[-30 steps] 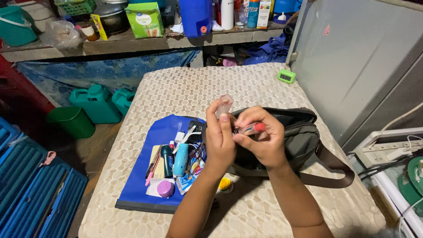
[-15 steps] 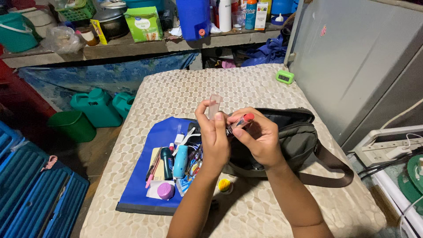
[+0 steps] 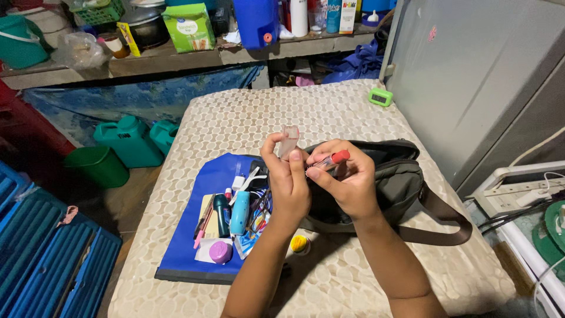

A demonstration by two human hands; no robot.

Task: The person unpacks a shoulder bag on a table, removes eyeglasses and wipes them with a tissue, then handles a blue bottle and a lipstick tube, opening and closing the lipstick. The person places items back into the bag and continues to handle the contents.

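My left hand (image 3: 289, 182) pinches a small clear plastic cap (image 3: 289, 139) between thumb and fingertips, held upright above the table. My right hand (image 3: 347, 179) grips a thin clear tube with a red end (image 3: 335, 158), its tip pointing left toward my left fingers. Both hands hover over the open dark olive shoulder bag (image 3: 400, 176). To the left lies a blue pouch (image 3: 194, 247) covered with several small items: a light blue tube (image 3: 240, 213), a dark green bottle (image 3: 222, 213), a pink round lid (image 3: 220, 251), pens and a yellow cap (image 3: 299, 243).
The table wears a beige patterned cloth (image 3: 247, 118). A small green clock (image 3: 381, 96) sits at its far right. Green jerrycans (image 3: 130, 140) and a green bucket (image 3: 97, 165) stand on the floor left. Blue crates (image 3: 41, 259) lie lower left. A grey cabinet (image 3: 471, 76) stands right.
Both hands have shifted slightly down and left over the bag. The clear cap now stands apart above the left fingers, separated from the red-ended tube.
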